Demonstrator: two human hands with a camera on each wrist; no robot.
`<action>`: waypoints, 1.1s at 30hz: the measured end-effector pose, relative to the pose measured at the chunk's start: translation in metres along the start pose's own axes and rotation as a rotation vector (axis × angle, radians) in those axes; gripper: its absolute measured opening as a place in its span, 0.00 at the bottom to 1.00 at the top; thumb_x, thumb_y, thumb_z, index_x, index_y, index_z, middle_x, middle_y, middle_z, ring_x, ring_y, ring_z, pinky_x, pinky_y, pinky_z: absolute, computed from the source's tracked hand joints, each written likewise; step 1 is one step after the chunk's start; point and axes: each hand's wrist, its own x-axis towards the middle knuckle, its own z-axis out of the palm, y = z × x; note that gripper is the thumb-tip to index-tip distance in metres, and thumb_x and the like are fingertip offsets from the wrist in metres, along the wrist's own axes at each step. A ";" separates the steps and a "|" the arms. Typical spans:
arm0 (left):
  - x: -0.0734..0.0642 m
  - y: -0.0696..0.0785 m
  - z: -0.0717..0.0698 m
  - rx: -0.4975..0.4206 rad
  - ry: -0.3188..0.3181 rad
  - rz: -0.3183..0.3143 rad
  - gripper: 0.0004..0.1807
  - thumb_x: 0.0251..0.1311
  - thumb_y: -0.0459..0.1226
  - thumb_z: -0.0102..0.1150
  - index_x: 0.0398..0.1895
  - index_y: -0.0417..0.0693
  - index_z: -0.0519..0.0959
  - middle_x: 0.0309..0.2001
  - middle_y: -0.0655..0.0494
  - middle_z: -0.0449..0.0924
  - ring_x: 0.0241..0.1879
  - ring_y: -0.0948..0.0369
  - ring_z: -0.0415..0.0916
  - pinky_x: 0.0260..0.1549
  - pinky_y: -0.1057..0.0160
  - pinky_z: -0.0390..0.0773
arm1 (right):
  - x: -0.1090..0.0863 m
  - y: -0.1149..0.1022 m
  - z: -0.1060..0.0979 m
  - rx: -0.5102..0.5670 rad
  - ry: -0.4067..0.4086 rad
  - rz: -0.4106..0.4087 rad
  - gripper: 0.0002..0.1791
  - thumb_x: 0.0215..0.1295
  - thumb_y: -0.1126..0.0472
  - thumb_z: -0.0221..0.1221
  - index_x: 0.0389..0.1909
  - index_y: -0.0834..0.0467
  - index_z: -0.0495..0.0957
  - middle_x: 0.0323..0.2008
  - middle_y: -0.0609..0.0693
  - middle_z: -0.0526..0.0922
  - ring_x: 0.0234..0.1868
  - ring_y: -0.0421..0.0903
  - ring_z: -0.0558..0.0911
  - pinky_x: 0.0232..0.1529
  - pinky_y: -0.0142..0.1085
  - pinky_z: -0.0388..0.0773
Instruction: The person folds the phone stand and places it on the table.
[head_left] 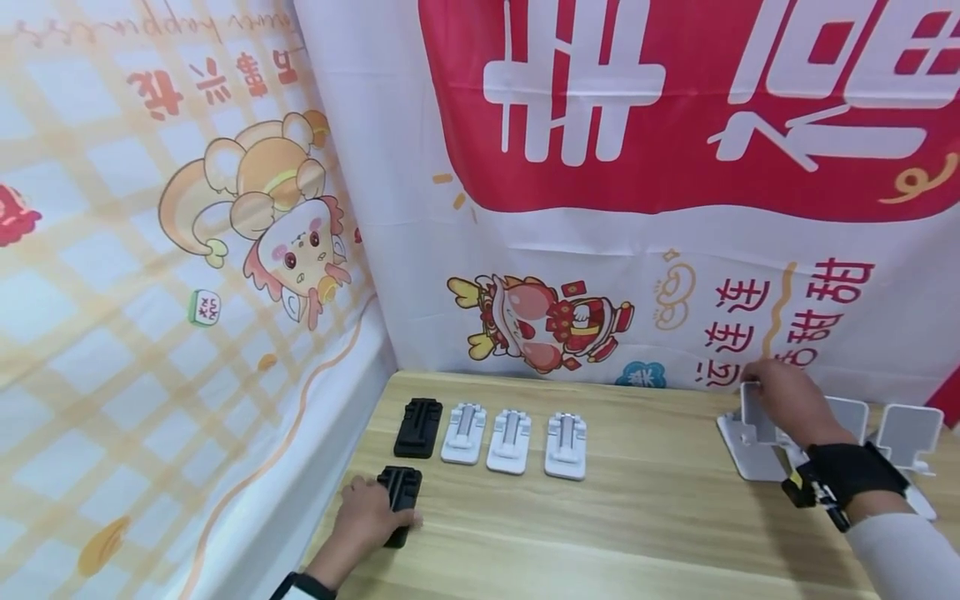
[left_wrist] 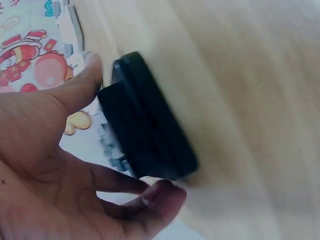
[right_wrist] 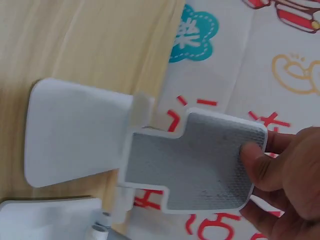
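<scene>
My left hand (head_left: 365, 518) grips a folded black phone stand (head_left: 401, 500) near the table's left edge. Thumb and fingers span this stand in the left wrist view, where the stand (left_wrist: 150, 120) shows its dark side close over the wood. At the far right, my right hand (head_left: 795, 404) pinches the top edge of the raised plate of a white phone stand (head_left: 753, 454). In the right wrist view the thumb lies on this plate's grey padded face (right_wrist: 200, 160), and the white base (right_wrist: 77, 132) rests flat on the table.
Another black phone stand (head_left: 417, 427) lies folded at the back left, beside three folded white ones, the nearest to it being a white stand (head_left: 464, 433). Two more unfolded white stands, one with a raised plate (head_left: 909, 433), stand to the right. Printed cloth (head_left: 420, 250) hangs behind the wooden table (head_left: 637, 517).
</scene>
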 end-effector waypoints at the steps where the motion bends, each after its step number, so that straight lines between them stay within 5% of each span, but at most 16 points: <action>1: -0.001 0.002 -0.002 0.009 0.015 0.009 0.62 0.44 0.70 0.58 0.51 0.12 0.68 0.48 0.22 0.67 0.47 0.36 0.68 0.45 0.43 0.77 | -0.001 0.000 -0.002 -0.011 0.001 -0.021 0.08 0.55 0.75 0.62 0.35 0.66 0.84 0.34 0.61 0.85 0.36 0.56 0.81 0.36 0.53 0.78; 5: -0.006 0.017 -0.021 -0.068 0.094 0.058 0.60 0.58 0.70 0.42 0.60 0.13 0.62 0.54 0.19 0.64 0.55 0.32 0.63 0.53 0.39 0.70 | -0.004 -0.011 -0.017 -0.054 0.037 -0.086 0.09 0.53 0.75 0.63 0.35 0.64 0.86 0.32 0.57 0.86 0.33 0.53 0.81 0.34 0.52 0.79; 10: -0.020 0.057 -0.047 -0.387 0.183 0.172 0.48 0.66 0.61 0.44 0.70 0.26 0.58 0.57 0.33 0.68 0.54 0.45 0.68 0.46 0.47 0.78 | -0.007 -0.052 -0.042 -0.025 0.126 -0.144 0.12 0.52 0.76 0.63 0.38 0.65 0.85 0.34 0.58 0.85 0.36 0.55 0.82 0.34 0.53 0.80; 13: -0.034 0.089 -0.059 -0.570 0.174 0.277 0.40 0.68 0.56 0.46 0.71 0.33 0.60 0.54 0.43 0.73 0.50 0.53 0.74 0.42 0.55 0.82 | -0.010 -0.088 -0.052 0.045 0.149 -0.200 0.14 0.52 0.77 0.62 0.40 0.64 0.85 0.36 0.58 0.85 0.37 0.54 0.82 0.35 0.51 0.82; 17: -0.054 0.129 -0.067 -0.742 0.055 0.395 0.37 0.69 0.56 0.44 0.72 0.41 0.61 0.55 0.50 0.77 0.51 0.55 0.77 0.45 0.57 0.82 | -0.018 -0.136 -0.059 0.155 0.151 -0.272 0.15 0.54 0.76 0.62 0.43 0.63 0.84 0.37 0.54 0.85 0.35 0.49 0.82 0.31 0.43 0.84; 22: -0.065 0.167 -0.065 -1.004 -0.207 0.483 0.37 0.65 0.55 0.51 0.70 0.40 0.63 0.52 0.47 0.80 0.45 0.55 0.82 0.44 0.55 0.83 | -0.031 -0.192 -0.067 0.271 0.147 -0.368 0.14 0.57 0.72 0.63 0.44 0.58 0.85 0.37 0.47 0.84 0.36 0.42 0.82 0.32 0.35 0.84; 27: -0.068 0.188 -0.060 -1.262 -0.482 0.448 0.29 0.66 0.40 0.55 0.65 0.30 0.65 0.47 0.41 0.83 0.43 0.53 0.83 0.43 0.56 0.84 | -0.042 -0.232 -0.070 0.356 0.126 -0.453 0.14 0.55 0.72 0.64 0.42 0.55 0.86 0.36 0.44 0.84 0.36 0.39 0.81 0.35 0.31 0.83; 33: -0.067 0.193 -0.053 -1.326 -0.543 0.376 0.24 0.65 0.32 0.53 0.63 0.30 0.67 0.45 0.45 0.84 0.43 0.55 0.83 0.42 0.59 0.84 | -0.049 -0.250 -0.072 0.375 0.099 -0.440 0.14 0.56 0.72 0.64 0.40 0.53 0.86 0.36 0.41 0.84 0.36 0.37 0.79 0.35 0.29 0.83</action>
